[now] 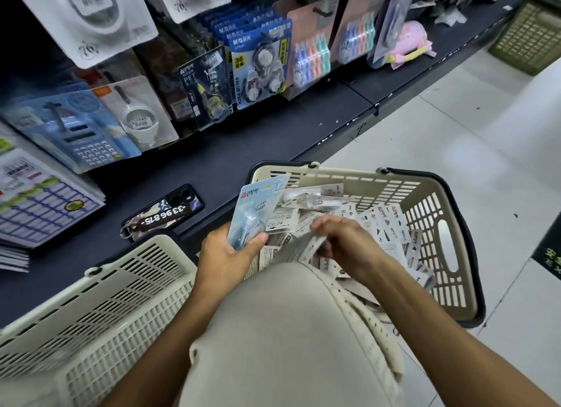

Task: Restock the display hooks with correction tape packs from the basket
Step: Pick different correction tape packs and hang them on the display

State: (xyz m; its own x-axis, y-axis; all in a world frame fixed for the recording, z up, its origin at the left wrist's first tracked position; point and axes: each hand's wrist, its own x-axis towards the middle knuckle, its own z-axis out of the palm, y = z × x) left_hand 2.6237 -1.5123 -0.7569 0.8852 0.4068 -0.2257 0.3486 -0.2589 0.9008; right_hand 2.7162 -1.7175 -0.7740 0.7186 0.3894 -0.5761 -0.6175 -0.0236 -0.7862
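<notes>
**Correction tape packs in hand over the basket**

Correction tape packs lie in a loose heap inside the beige basket, which sits on the pale tiled floor against the edge of the dark shelf. My left hand grips a small stack of light blue packs, thumb across the front and fingers curled behind, holding them upright above the near left corner of the basket. My right hand reaches down into the heap with fingers curled, pinching the edge of a white pack; its outline is blurred. My knee in pale trousers covers the near rim.

Above the shelf, display hooks carry hanging goods: blue value packs in a row, pastel multi-packs beside them to the right, and calculators to the left. A phone with a numbered key tag lies flat on the shelf, just beyond a second beige basket at my left.
</notes>
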